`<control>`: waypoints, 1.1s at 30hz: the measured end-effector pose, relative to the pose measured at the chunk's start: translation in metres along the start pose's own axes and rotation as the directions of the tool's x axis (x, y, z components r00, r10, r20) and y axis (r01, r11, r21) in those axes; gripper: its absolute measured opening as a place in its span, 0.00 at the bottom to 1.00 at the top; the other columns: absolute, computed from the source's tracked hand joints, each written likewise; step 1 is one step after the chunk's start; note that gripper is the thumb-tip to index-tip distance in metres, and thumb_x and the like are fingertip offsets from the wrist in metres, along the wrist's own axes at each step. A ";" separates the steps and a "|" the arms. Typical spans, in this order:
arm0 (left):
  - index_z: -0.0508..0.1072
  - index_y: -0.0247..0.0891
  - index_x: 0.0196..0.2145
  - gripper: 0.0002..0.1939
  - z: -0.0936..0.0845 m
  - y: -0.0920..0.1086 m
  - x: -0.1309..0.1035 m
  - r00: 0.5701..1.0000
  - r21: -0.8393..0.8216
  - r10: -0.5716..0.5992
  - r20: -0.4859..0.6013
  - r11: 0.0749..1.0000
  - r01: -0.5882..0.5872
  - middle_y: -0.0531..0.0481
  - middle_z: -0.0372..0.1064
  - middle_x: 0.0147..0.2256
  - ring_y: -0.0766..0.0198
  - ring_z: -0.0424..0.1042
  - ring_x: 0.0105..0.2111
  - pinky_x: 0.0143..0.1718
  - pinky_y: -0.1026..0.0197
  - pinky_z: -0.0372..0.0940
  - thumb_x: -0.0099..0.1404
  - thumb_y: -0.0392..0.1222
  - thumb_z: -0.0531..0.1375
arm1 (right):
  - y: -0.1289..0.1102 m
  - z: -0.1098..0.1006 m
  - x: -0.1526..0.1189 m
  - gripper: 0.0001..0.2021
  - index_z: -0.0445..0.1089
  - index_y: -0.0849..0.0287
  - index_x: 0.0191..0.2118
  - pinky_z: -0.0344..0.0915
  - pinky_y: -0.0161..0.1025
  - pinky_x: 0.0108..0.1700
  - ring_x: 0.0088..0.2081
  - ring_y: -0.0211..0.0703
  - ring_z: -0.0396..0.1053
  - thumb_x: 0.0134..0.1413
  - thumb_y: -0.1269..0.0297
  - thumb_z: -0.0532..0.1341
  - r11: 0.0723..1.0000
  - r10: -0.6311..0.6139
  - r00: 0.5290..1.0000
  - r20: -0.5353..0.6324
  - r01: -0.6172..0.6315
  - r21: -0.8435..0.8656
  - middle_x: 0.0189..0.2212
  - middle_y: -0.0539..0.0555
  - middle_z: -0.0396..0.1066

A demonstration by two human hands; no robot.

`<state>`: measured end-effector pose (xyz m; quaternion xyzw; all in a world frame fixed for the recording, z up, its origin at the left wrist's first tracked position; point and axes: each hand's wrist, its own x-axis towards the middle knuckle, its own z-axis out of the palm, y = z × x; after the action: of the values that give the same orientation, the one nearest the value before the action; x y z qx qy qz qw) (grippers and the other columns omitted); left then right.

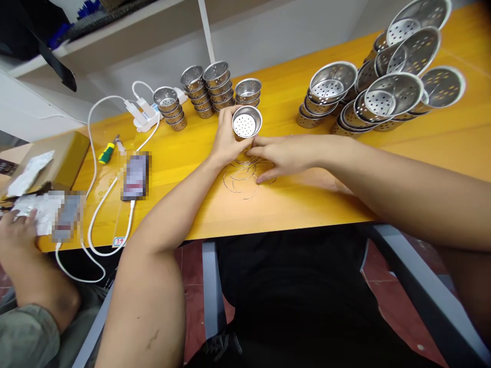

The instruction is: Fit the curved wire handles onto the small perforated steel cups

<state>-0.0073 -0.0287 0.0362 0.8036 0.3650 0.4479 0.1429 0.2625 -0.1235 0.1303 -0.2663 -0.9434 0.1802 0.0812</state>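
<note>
My left hand (225, 140) is wrapped round a small perforated metal cup (247, 122), its open mouth tipped toward me. Just below the cup, my right hand (282, 155) reaches in from the right with thumb and fingers apart. Its fingertips are close to the cup's lower side, and the thumb hangs over several thin wire rings (242, 190) lying loosely on the yellow table (215, 217). Part of the rings is hidden beneath the right hand. Whether its fingers touch the cup or a wire is hard to see.
Behind stand stacks of small perforated cups (217, 84). Larger perforated cups (332, 89) are stacked at the right. On the left lie a power strip (146, 120) with white cables, a screwdriver (107, 152), a phone (135, 176) and a cardboard box (57, 158). A co-worker's hand (17, 230) rests at far left.
</note>
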 end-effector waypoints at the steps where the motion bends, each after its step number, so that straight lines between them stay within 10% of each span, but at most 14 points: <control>1: 0.66 0.54 0.75 0.46 0.000 -0.001 0.000 1.000 -0.007 -0.011 -0.007 1.000 0.011 0.37 0.70 0.73 0.33 0.72 0.81 0.91 0.25 0.64 0.75 0.75 0.79 | -0.002 0.005 0.005 0.28 0.85 0.58 0.68 0.77 0.52 0.50 0.58 0.67 0.84 0.76 0.43 0.78 0.999 0.023 1.000 0.002 -0.023 -0.033 0.75 0.71 0.78; 8: 0.66 0.55 0.73 0.45 0.001 -0.006 0.002 0.995 -0.041 -0.089 -0.047 0.995 0.087 0.39 0.69 0.73 0.35 0.70 0.81 0.93 0.27 0.60 0.74 0.76 0.79 | -0.007 0.016 0.015 0.07 0.81 0.54 0.50 0.62 0.46 0.44 0.47 0.54 0.77 0.82 0.64 0.64 0.998 0.028 0.997 -0.076 -0.031 -0.045 0.58 0.63 0.82; 33: 0.61 0.56 0.81 0.50 0.000 -0.021 0.001 0.997 -0.051 -0.072 -0.041 0.996 0.070 0.37 0.71 0.78 0.40 0.73 0.83 0.90 0.30 0.68 0.77 0.77 0.76 | 0.002 0.006 0.003 0.09 0.81 0.51 0.46 0.70 0.48 0.45 0.36 0.50 0.74 0.75 0.53 0.69 0.958 0.061 0.953 -0.295 0.027 0.285 0.38 0.54 0.83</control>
<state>-0.0167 -0.0132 0.0253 0.7767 0.3849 0.4684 0.1707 0.2599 -0.1222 0.1238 -0.2841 -0.8817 0.2726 0.2601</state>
